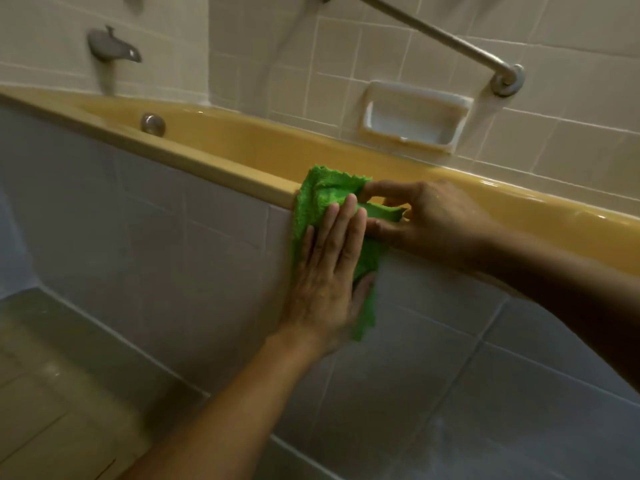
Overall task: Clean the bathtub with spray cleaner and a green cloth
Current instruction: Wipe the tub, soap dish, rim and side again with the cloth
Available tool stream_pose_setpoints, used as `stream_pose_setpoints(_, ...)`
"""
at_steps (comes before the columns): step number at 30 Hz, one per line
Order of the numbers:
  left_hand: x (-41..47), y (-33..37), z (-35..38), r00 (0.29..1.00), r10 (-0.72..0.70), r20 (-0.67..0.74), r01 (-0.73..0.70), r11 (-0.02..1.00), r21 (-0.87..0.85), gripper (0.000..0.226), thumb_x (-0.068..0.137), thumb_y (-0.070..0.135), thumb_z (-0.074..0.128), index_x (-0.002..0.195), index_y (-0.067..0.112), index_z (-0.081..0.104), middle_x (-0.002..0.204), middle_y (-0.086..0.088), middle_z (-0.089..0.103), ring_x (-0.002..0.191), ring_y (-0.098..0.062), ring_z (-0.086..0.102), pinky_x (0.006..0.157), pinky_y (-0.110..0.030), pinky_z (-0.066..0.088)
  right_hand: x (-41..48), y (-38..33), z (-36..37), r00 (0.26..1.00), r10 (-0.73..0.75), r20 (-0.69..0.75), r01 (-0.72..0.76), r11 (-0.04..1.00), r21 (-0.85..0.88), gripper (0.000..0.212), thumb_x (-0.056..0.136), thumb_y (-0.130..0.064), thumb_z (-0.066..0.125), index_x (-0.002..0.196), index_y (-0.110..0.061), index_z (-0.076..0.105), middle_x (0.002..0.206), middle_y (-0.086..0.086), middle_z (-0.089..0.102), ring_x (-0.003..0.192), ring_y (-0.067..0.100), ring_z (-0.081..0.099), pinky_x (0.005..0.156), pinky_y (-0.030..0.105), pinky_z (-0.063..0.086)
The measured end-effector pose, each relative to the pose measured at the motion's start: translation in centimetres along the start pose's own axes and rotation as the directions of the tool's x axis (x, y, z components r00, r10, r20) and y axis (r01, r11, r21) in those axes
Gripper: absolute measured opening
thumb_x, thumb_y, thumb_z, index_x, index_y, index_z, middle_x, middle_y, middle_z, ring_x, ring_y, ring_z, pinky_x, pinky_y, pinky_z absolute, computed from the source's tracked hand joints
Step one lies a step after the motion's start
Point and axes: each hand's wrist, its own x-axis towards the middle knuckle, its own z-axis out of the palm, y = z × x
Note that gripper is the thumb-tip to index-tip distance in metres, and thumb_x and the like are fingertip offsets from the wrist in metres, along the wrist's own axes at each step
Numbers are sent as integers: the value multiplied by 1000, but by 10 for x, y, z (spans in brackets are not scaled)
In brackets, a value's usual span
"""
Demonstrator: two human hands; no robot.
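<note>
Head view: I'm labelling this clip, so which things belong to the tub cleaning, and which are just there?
In the job: green cloth, bathtub, left hand pressing the cloth, right hand pinching it.
Just there: tub spout, overflow knob, soap dish, grab bar.

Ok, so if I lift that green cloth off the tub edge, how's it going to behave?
Probably floppy: the green cloth drapes over the tub rim and hangs in folds under the left hand. Likely light, since the right hand holds a fold with just a pinch. Its fuzzy pile should grip rather than slip.
</note>
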Motion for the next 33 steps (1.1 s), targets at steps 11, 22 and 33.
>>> stream_pose_setpoints(11,1,0,12,997,-11,-83,4,997,-83,64,105,28,39,161,5,20,171,-8,11,159,-26,8,127,-52,16,-16,13,-12,981,122,150,-125,992,13,72,77,-84,35,144,-58,43,131,-1,68,119,22,63,96,36,50)
stream_pose_setpoints(22,-9,-7,37,966,-85,-244,106,992,74,54,111,38,23,162,21,22,170,3,15,158,-16,14,125,-45,17,-16,6,-2,947,297,121,-274,945,-180,62,96,-72,11,149,-53,39,150,4,55,132,33,51,87,32,33)
stream_pose_setpoints(33,-98,32,109,597,-746,-295,664,666,-340,56,109,33,25,161,15,24,172,-5,15,159,-25,11,125,-52,14,3,6,13,978,88,188,-45,973,-226,66,88,-86,15,149,-62,22,139,5,59,119,30,57,103,46,44)
